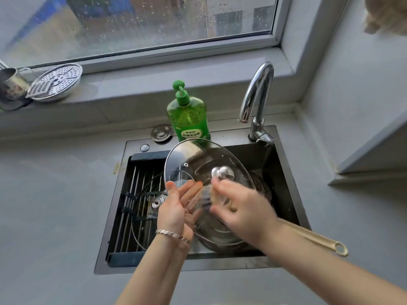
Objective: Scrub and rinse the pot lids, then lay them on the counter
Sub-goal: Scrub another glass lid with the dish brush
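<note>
A large glass pot lid (198,159) with a steel knob (222,172) is held tilted over the sink (284,164). My left hand (178,208) supports it from beneath, palm up, fingers straight under the glass and thumb on its left rim. My right hand (240,208) is blurred on top of the lid, gripping a pale scrubbing pad (211,194) pressed to the glass near the knob. A second glass lid (145,212) with its own knob lies on the drain rack (132,194) in the sink's left half.
A green dish soap bottle (187,113) stands behind the sink beside a round metal cap (161,133). The chrome faucet (257,95) arches at back right. A gold pan handle (319,238) sticks out over the sink's right edge. A steamer plate (56,82) and a mug (12,83) sit on the windowsill. Grey counter (55,205) lies on both sides.
</note>
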### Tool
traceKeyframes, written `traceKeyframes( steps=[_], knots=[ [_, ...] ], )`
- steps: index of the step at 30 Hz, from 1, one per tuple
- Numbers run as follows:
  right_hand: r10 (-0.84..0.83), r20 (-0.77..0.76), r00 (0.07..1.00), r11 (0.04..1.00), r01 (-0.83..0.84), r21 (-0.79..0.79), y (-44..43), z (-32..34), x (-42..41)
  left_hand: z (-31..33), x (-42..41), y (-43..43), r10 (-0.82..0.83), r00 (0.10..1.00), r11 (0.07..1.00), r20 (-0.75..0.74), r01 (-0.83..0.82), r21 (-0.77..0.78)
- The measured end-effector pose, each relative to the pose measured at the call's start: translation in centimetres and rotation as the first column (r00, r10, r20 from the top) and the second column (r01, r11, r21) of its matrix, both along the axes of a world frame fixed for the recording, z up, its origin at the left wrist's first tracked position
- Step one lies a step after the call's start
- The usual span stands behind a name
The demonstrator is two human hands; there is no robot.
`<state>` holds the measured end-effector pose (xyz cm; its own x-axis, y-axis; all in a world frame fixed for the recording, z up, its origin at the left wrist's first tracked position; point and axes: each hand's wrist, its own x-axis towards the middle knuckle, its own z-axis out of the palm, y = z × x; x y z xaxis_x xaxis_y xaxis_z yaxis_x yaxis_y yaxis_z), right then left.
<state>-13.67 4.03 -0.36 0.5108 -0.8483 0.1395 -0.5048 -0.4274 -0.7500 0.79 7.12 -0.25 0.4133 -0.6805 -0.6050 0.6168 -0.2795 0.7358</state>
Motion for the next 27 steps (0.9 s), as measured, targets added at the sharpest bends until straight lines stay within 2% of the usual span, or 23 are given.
traceKeyframes(
  steps=[2, 3, 6, 8, 10, 12, 13, 15, 17, 19, 21, 22, 25, 26, 27],
  knots=[
    [0.141, -0.016, 0.990, 0.988, -0.141, -0.064, 2.4, 0.2, 0.6, 0.0, 0.2, 0.0, 0.010, 1.000, 1.000, 0.016, -0.010, 0.021],
    [0.170, -0.019, 0.985, 0.984, -0.171, -0.047, 2.5, -0.1, 0.3, 0.0, 0.3, 0.1, 0.016, 1.000, 0.999, 0.009, -0.017, 0.033],
    [-0.030, 0.006, 1.000, 0.990, 0.028, 0.139, -0.8, -1.4, -1.4, -0.1, 0.5, 0.4, 0.052, 0.999, 0.998, -0.015, -0.052, 0.041],
    [-0.057, 0.010, 0.998, 0.989, 0.055, 0.134, -0.9, -1.4, -1.7, -0.1, 0.5, 0.2, 0.071, 0.997, 0.997, -0.010, -0.071, 0.044],
    [0.109, -0.002, 0.994, 0.994, -0.109, 0.028, 1.9, -0.8, -0.8, 0.1, 0.3, 0.1, 0.060, 0.998, 0.996, 0.023, -0.062, 0.062],
    [0.209, -0.021, 0.978, 0.978, -0.208, 0.029, 3.1, -1.1, -1.0, 0.2, 0.2, 0.2, 0.057, 0.998, 0.996, 0.028, -0.059, 0.071],
    [0.156, -0.022, 0.987, 0.987, -0.155, 0.046, 2.2, -1.2, -1.4, 0.1, 0.2, 0.2, 0.061, 0.998, 0.996, 0.019, -0.062, 0.060],
    [-0.069, 0.007, 0.998, 0.984, 0.067, 0.163, -1.1, -2.4, -2.5, 0.0, 0.3, 0.2, 0.097, 0.995, 0.995, -0.013, -0.097, 0.031],
    [-0.122, -0.012, 0.992, 0.970, 0.122, 0.208, -1.8, -2.5, -2.7, -0.1, 0.3, 0.0, 0.129, 0.991, 0.992, -0.031, -0.128, 0.020],
    [0.026, 0.018, 1.000, 0.994, -0.027, 0.107, 0.5, -1.5, -1.7, -0.1, 0.4, -0.1, 0.134, 0.991, 0.991, -0.024, -0.134, 0.022],
    [0.157, 0.013, 0.988, 0.985, -0.157, 0.071, 2.6, -1.4, -1.8, -0.1, 0.7, -0.1, 0.151, 0.988, 0.988, -0.027, -0.151, 0.028],
    [0.126, -0.005, 0.992, 0.987, -0.125, 0.103, 2.1, -1.7, -2.2, -0.1, 0.9, 0.0, 0.170, 0.985, 0.985, -0.041, -0.169, 0.020],
    [-0.203, -0.046, 0.978, 0.927, 0.207, 0.313, -1.5, -3.8, -3.7, 0.0, 1.1, -0.1, 0.247, 0.966, 0.969, -0.079, -0.247, 0.005],
    [-0.215, -0.046, 0.976, 0.924, 0.218, 0.315, -1.4, -3.8, -3.6, 0.0, 1.0, -0.2, 0.260, 0.963, 0.965, -0.066, -0.261, 0.000],
    [-0.158, -0.014, 0.987, 0.945, 0.155, 0.288, -0.6, -3.3, -2.9, 0.1, 0.9, -0.2, 0.264, 0.963, 0.964, -0.044, -0.265, -0.006]
  ],
)
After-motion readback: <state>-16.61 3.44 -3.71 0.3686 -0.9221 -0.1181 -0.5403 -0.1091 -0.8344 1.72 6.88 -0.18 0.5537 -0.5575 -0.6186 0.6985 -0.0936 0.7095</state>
